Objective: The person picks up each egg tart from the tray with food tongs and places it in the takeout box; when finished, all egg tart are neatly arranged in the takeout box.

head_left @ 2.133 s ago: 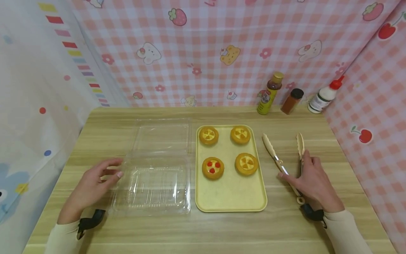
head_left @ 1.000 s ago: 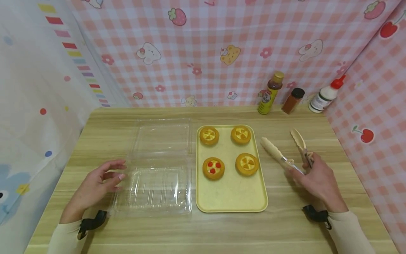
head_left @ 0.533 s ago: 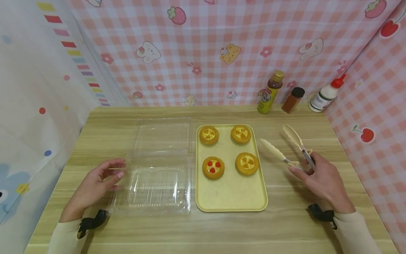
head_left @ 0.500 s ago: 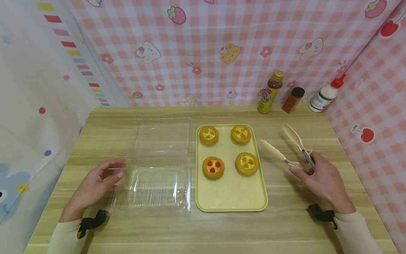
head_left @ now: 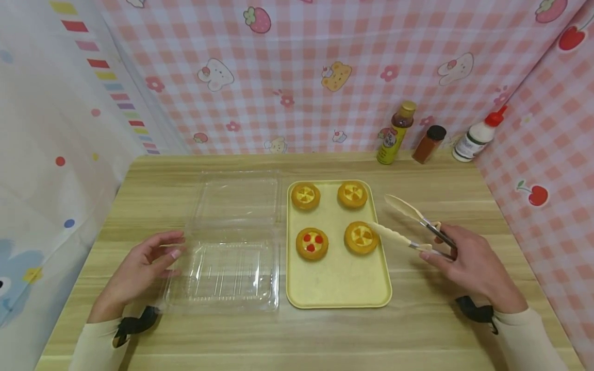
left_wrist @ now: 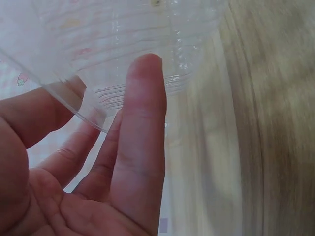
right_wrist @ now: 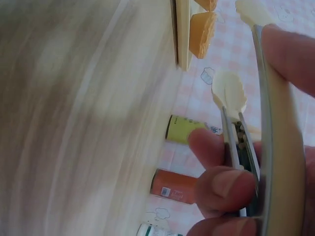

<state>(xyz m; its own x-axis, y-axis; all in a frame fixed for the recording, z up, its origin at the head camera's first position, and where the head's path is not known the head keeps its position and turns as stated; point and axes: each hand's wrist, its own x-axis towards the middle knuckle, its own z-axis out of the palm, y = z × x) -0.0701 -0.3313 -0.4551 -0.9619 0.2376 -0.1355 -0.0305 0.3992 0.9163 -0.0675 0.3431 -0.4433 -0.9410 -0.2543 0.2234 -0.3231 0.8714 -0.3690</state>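
My right hand (head_left: 473, 263) grips a pair of tongs (head_left: 429, 224) with pale scalloped tips, their arms spread apart. One tip overlaps the right edge of a round tart (head_left: 361, 237) in the head view; whether it touches cannot be told. That tart lies on a yellow tray (head_left: 339, 288), with two more yellow-wedge tarts (head_left: 306, 196) behind and a red-dotted tart (head_left: 312, 243) to its left. My left hand (head_left: 144, 268) stays at the left rim of an opened clear plastic container (head_left: 223, 273), fingers loosely bent. In the left wrist view its fingers (left_wrist: 142, 113) overlap the rim; contact is unclear.
At the back right stand a sauce bottle (head_left: 392, 139) with a gold cap, a black-lidded spice jar (head_left: 427, 147) and a white bottle (head_left: 473, 141) with a red nozzle. The container's raised lid (head_left: 236, 198) lies toward the back. Checked cloth (head_left: 287, 67) hangs behind the table.
My right hand took hold of the tongs and lifted them; their tips then swung left, from beside the tray to the near-right tart. The left hand has hardly moved.
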